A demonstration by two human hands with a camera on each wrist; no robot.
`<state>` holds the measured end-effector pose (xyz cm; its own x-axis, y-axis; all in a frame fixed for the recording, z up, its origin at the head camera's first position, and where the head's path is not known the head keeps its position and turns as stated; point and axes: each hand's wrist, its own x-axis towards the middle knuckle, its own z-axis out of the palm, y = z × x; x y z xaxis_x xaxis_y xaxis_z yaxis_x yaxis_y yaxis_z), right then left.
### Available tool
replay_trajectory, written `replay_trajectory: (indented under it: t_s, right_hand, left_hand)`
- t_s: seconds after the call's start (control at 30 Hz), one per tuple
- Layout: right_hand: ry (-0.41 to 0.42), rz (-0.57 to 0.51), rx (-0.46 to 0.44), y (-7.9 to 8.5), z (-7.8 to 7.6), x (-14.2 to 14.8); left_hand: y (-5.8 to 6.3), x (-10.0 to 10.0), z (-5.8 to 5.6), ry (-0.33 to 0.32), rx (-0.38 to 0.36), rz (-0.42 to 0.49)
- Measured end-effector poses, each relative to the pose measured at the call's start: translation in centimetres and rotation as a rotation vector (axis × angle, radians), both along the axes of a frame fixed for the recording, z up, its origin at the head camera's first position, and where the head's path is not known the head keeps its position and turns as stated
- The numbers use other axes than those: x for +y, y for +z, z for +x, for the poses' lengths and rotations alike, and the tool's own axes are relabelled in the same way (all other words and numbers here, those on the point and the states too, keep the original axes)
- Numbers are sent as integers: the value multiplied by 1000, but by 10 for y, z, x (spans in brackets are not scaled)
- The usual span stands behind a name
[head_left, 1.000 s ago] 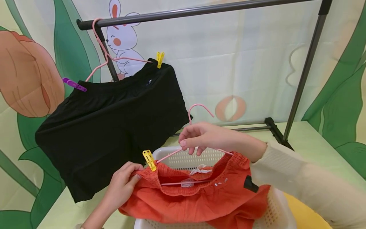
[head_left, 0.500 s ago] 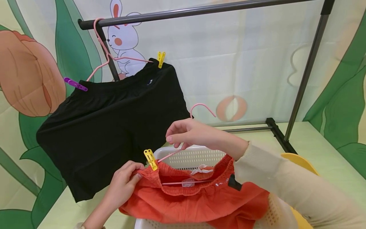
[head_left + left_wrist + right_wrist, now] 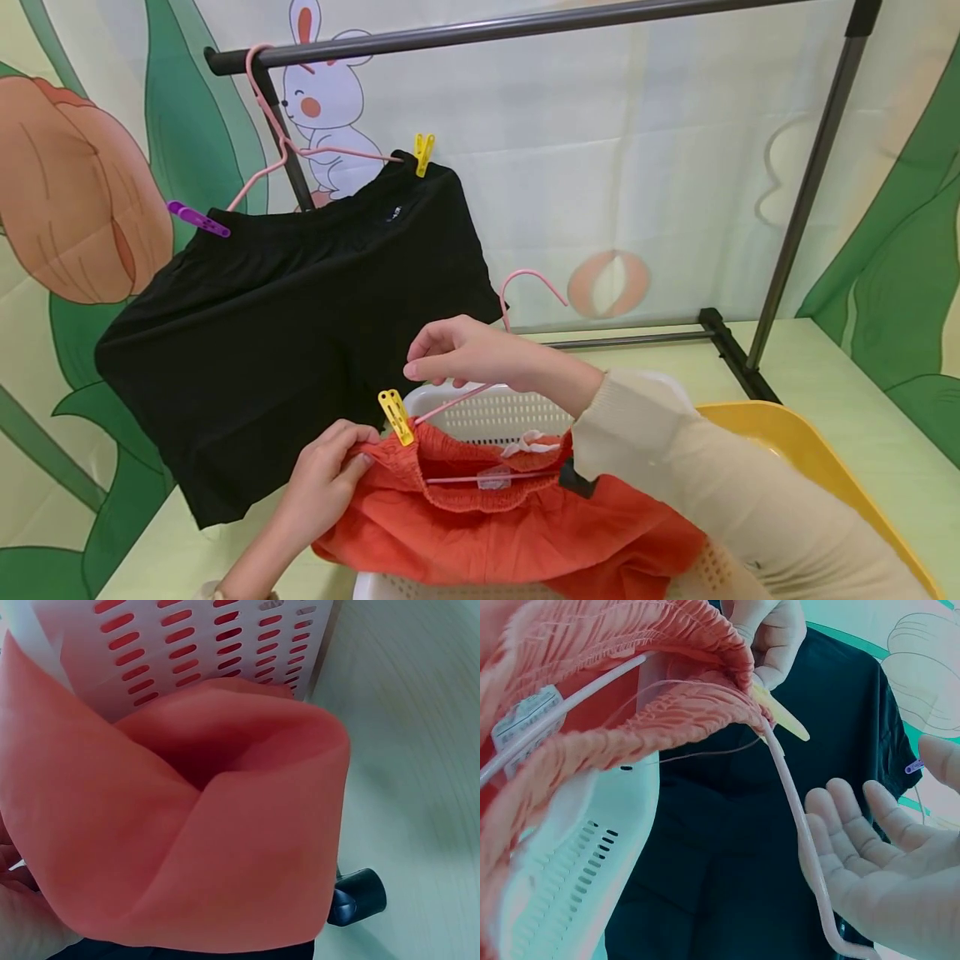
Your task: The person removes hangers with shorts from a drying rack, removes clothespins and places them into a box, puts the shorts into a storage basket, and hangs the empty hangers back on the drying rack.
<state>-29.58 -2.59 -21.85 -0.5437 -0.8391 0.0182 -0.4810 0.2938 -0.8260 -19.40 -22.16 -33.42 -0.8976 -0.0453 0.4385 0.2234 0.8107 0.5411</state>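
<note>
At the left end of the waistband, my left hand (image 3: 330, 475) pinches the orange-red shorts (image 3: 487, 542). A yellow clothespin (image 3: 396, 417) clamps the waistband there to a pink hanger (image 3: 453, 403), whose bottom bar runs inside the waist. Just above the hanger's left arm hovers my right hand (image 3: 487, 358), fingers loosely curled with nothing in them. In the right wrist view the right hand (image 3: 892, 862) lies palm visible beside the hanger (image 3: 799, 810); whether they touch I cannot tell. My right sleeve hides the waistband's right end. Orange-red cloth (image 3: 225, 862) fills much of the left wrist view.
Black shorts (image 3: 315, 333) hang from the dark rack rail (image 3: 525, 29) on another pink hanger, held by a purple clothespin (image 3: 198, 219) and a yellow one (image 3: 424, 156). Beneath the orange-red shorts stands a white basket (image 3: 510, 414). A yellow tray (image 3: 813, 454) lies at right.
My right hand has moved left along the hanger toward the yellow clothespin, its sleeve uncovering more of the yellow tray. The left hand keeps its hold on the waistband.
</note>
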Motion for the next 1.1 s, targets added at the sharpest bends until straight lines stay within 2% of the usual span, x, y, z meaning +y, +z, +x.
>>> replay_trajectory:
  t_s: [0.37,0.63,0.93,1.1]
  right_hand:
    - [-69,152,32,-8,-1,-25]
    - [-127,211,18,-17,-2,-36]
    - [-137,267,42,-24,-2,-47]
    - [-126,262,43,-27,0,-52]
  left_hand:
    - [0,-1,-1,-8,19,-16]
    - [0,-1,0,-9,30,-24]
    - [0,-2,-1,-8,36,-32]
    - [0,-1,-1,-12,35,-28]
